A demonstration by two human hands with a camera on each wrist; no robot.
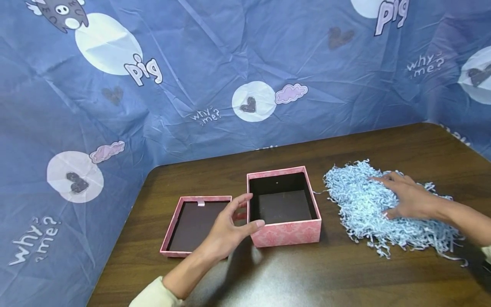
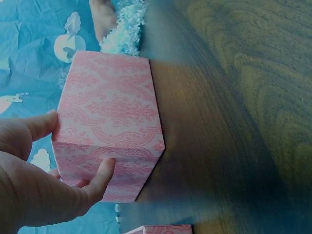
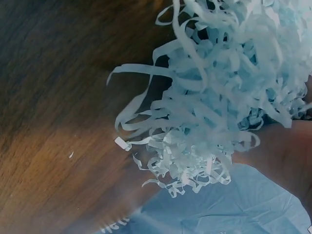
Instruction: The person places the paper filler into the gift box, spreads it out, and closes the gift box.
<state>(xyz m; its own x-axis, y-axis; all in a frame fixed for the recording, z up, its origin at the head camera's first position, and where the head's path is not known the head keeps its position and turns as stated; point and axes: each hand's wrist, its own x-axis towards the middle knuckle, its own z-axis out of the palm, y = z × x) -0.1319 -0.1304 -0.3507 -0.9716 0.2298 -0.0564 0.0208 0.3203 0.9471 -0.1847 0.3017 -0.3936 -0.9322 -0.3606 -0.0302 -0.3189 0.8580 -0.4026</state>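
A pink patterned box [image 1: 287,233] with a dark interior stands open-topped on the table. My left hand [image 1: 226,228] is at its left side, the thumb touching the front left corner and the fingers spread along the left wall. In the left wrist view the fingers of that hand rest against the outside of the box [image 2: 109,105]. To the right, my right hand [image 1: 410,198] lies with spread fingers on a heap of light blue shredded paper [image 1: 360,198]. Loose strands of the shredded paper [image 3: 209,97] hide most of that hand in the right wrist view.
The matching box lid [image 1: 203,224] lies inside up to the left of the box, with a small pale tab at its far rim. Dark wood-grain tabletop [image 1: 330,273] extends under everything. Behind the table hangs a blue printed cloth [image 1: 215,51].
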